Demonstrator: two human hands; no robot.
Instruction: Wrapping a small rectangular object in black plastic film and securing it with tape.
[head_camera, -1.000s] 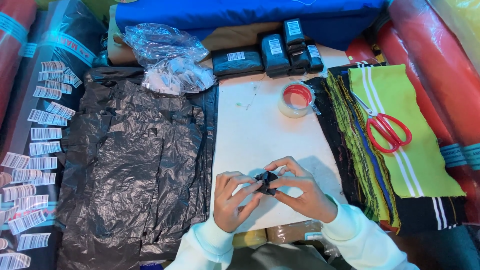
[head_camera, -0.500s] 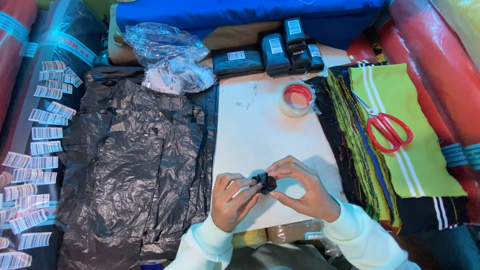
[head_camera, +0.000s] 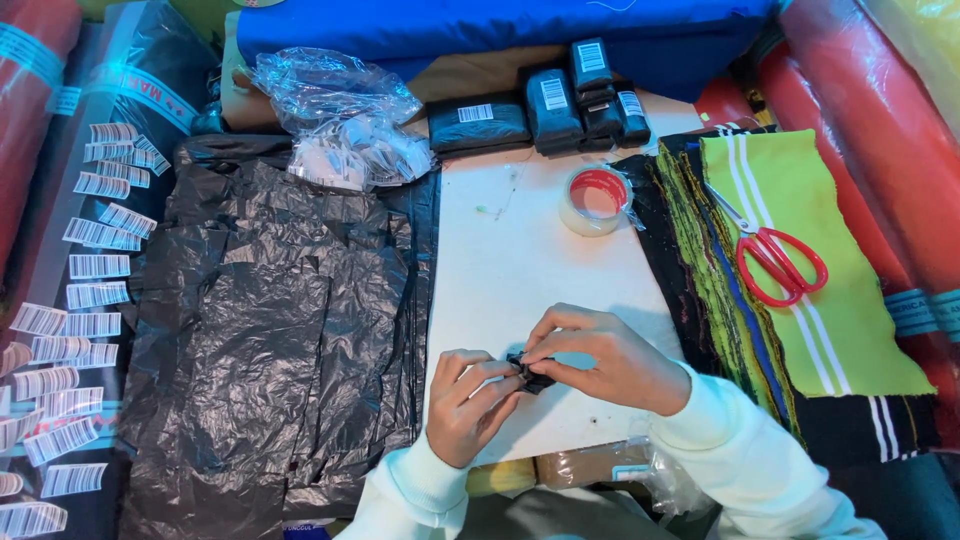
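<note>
My left hand (head_camera: 468, 402) and my right hand (head_camera: 598, 357) meet over the near part of a white board (head_camera: 520, 240). Between their fingertips they pinch a small black folded piece (head_camera: 530, 372), which looks like fabric or plastic and is mostly hidden by my fingers. Both sleeves are pale mint. A stack of black plastic bags (head_camera: 280, 320) lies just left of my left hand.
A roll of clear tape (head_camera: 593, 200) stands on the board's far right. Red-handled scissors (head_camera: 770, 252) lie on a stack of green and striped fabric pieces (head_camera: 800, 300). Several black wrapped packets (head_camera: 540, 105) with labels, crumpled clear bags (head_camera: 340, 110), barcode stickers (head_camera: 80, 300) and red fabric rolls (head_camera: 870, 110) surround the board.
My fingers have shifted slightly around the small black piece, pressing it tighter between both hands. Everything else stays where it was.
</note>
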